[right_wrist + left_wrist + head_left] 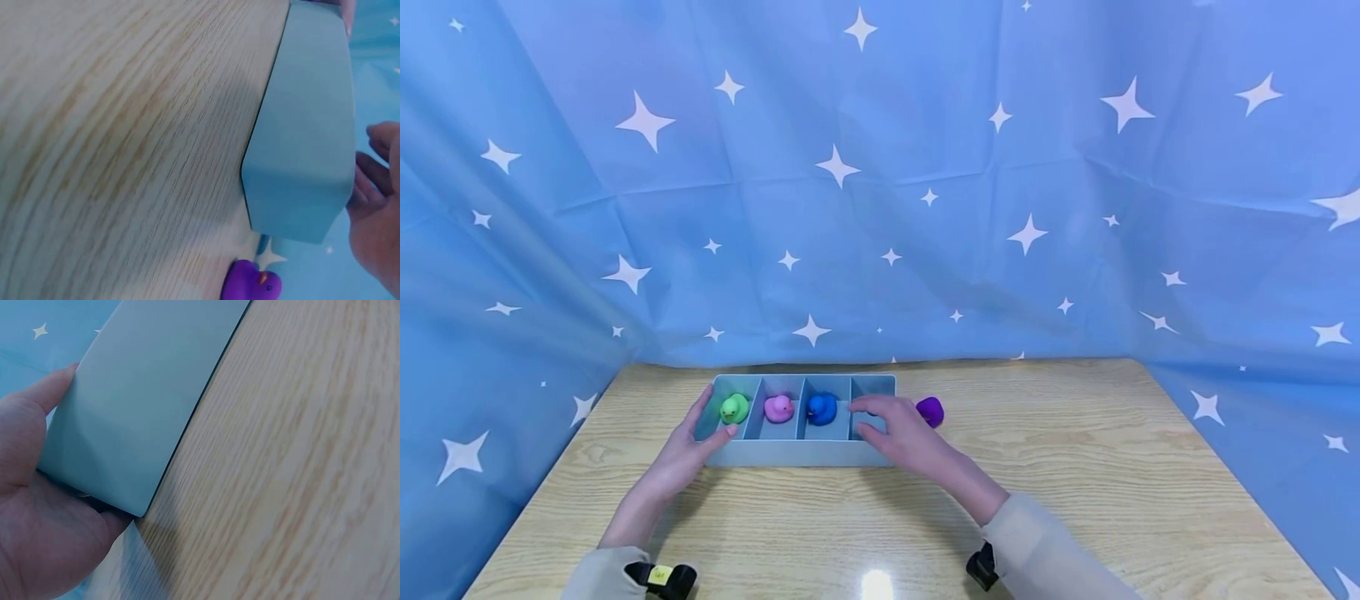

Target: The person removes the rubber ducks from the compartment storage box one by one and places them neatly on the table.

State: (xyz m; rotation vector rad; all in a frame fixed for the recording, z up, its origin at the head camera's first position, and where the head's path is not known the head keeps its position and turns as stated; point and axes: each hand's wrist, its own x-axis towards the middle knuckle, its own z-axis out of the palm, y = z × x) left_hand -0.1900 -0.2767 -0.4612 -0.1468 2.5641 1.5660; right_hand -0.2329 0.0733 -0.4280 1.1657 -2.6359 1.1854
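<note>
A pale blue divided box [801, 454] stands on the table. My left hand [681, 454] holds its left end, the thumb over the front rim and the fingers along the end wall. One rubber duck sits in each of three compartments: green [734, 408], pink [779, 408] and blue [822, 408]. Over the rightmost compartment hovers my right hand [901, 429], fingers loosely bent, with nothing seen between them; it hides part of that compartment. A purple rubber duck [930, 412] lies on the table just beyond the box's right end, showing its beak in the right wrist view.
The wooden table [1075, 483] extends right of the box and in front of it. A blue cloth with white stars [880, 208] hangs behind the table and along both sides. Each wrist wears a black camera, such as the left one [662, 577].
</note>
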